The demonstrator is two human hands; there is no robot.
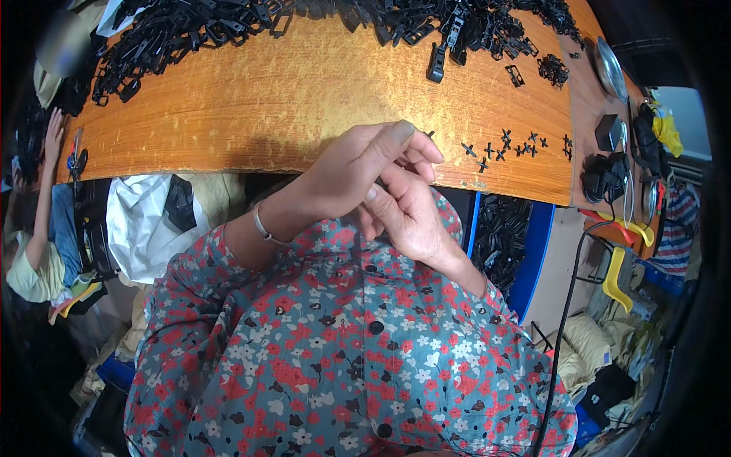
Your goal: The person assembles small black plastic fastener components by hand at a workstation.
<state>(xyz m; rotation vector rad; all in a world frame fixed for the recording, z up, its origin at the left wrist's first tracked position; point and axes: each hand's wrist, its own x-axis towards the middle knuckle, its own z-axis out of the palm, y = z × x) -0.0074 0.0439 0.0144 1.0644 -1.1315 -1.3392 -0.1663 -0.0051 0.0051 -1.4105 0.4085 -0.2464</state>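
My left hand (344, 167) and my right hand (417, 221) come together in front of my chest, at the table's near edge. They overlap, the left lying partly over the right. The left thumb lies along its bent fingers, while the right hand's thumb and fingers curl in toward the left palm. Whatever they may hold between them is hidden. Just beyond, on the table, lie several small black cross-shaped plastic pieces (500, 154). A bangle (261, 222) circles my left wrist.
A large heap of black plastic clip-like parts (202, 34) lines the far side of the wooden table (251, 99). A blue bin (537, 255) of black parts stands below its edge. Right are a metal bowl (609, 68) and black cable (567, 320). Another person's arm (47, 171) rests far left.
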